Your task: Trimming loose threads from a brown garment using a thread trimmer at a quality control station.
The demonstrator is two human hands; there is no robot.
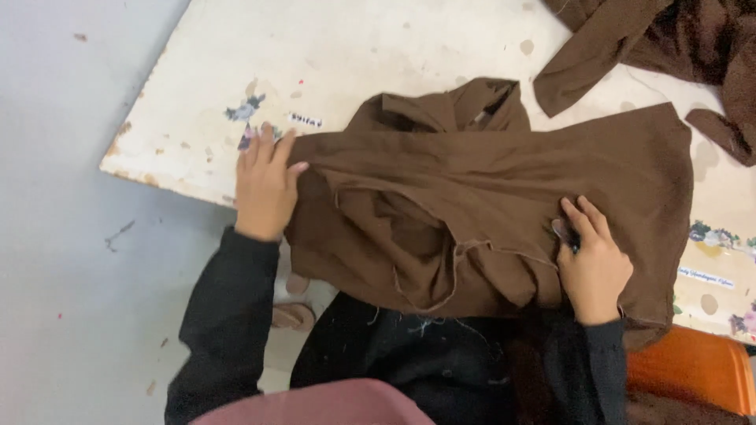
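So the brown garment (488,205) is spread mid-frame on the white table (339,55); left hand (264,189) lies flat, fingers open on its left edge; right hand (594,267) pinches fabric at the lower right, fingers closed on a small tool, can't tell what.

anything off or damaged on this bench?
Yes: the white tabletop is worn, its left edge chipped, its surface spotted with stains. The brown garment lies bunched, hanging over the near edge, held by the left hand and right hand.

Likely a sewing workshop, worn paint-stained worktable (197,71), brown fabric pieces (504,181), thread scraps
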